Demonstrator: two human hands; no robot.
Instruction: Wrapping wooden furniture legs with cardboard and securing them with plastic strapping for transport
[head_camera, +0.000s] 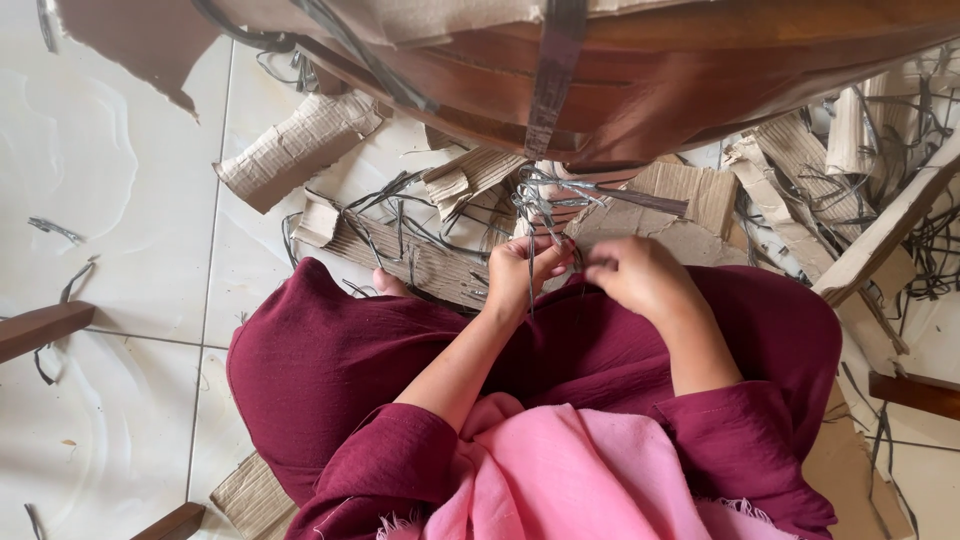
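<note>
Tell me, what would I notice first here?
Probably the two hands in the middle: the left hand and right hand pinch a tangle of grey plastic straps. Above them looms a brown wooden furniture piece, and torn cardboard scraps litter the white tiled floor.

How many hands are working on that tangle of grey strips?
2. The left hand pinches the grey strips just below the wooden furniture piece; the right hand is beside it, over the maroon lap. No other hands show.
</note>
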